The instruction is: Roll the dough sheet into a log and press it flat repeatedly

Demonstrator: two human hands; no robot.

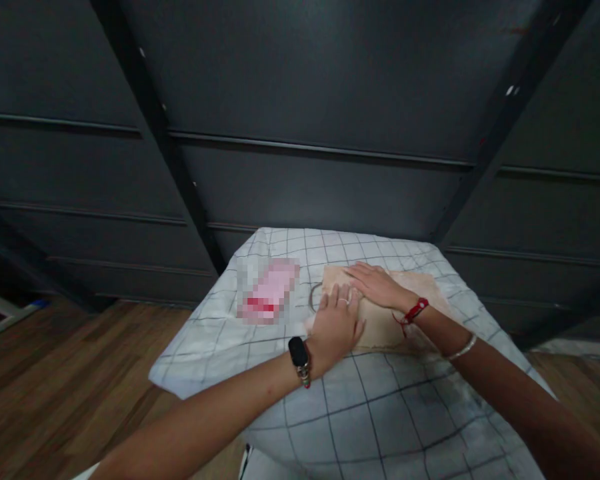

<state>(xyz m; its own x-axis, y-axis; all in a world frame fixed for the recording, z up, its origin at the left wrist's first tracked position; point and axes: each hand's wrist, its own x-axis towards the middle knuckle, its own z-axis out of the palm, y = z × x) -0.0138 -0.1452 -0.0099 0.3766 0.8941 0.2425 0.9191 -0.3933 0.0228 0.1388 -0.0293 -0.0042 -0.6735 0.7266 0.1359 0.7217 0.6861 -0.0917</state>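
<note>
Though half hidden under left hand and right hand, fingers flat open, a beige cloth.

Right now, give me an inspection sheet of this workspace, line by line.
Surface: table covered by a white checked cloth, slightly wrinkled.
Job's things: tan fabric piece lying flat on the cloth.
Clutter: blurred pink item left of the fabric; grey ring at the fabric's left edge.
Grippers: left hand and right hand both open, palms flat on the fabric.
Cables: nothing seen.
Surroundings: dark panelled wall behind; wooden floor.
</note>
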